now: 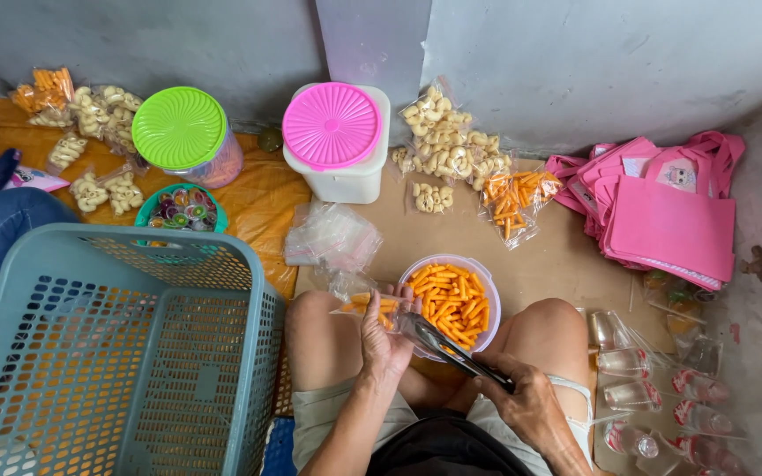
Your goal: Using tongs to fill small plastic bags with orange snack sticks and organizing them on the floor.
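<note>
My left hand [383, 338] holds a small clear plastic bag [365, 298] partly filled with orange stick snacks, just above my left knee. My right hand [526, 401] grips dark metal tongs [444, 347] whose tips point toward the bag's mouth. Between my knees stands a clear round bowl [491, 304] full of orange stick snacks [451, 301]. A pile of empty clear bags [332, 236] lies on the floor beyond my left knee.
A grey-green laundry basket [116, 353] fills the left. At the back stand a green-lidded jar [185, 134] and a pink-lidded white tub [337, 137]. Packed snack bags [465, 163] lie by the wall. Pink cloth bags [663, 211] are stacked right, sealed water cups [654, 397] near my right knee.
</note>
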